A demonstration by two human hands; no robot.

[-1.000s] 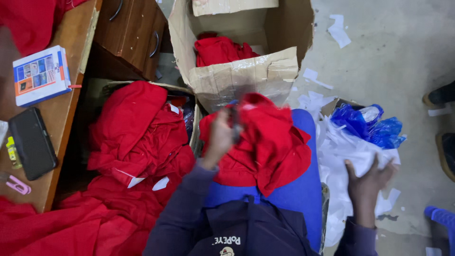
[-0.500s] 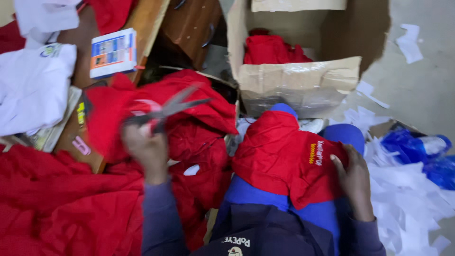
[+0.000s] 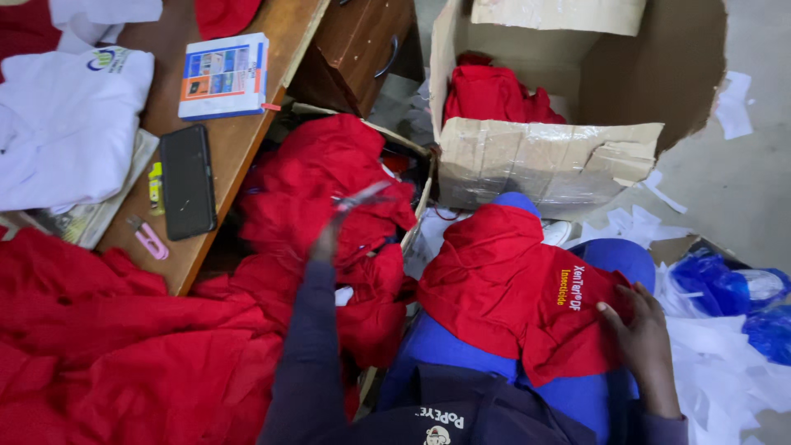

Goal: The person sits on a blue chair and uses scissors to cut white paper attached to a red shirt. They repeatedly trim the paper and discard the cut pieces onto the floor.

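**A:** A seated worker's left hand (image 3: 328, 241), blurred, grips scissors (image 3: 362, 198) raised over a heap of red garments (image 3: 329, 177) beside the wooden desk (image 3: 239, 136).

**B:** And the other hand?

**A:** The right hand (image 3: 638, 330) lies flat, fingers loose, pinning a red garment (image 3: 511, 288) across the lap, in front of the cardboard box (image 3: 544, 161).

**B:** The hazard?

**A:** Probably those blades: swung blind over loose cloth, they could snag fabric or nick something. The lap garment, only pressed, might slide off.
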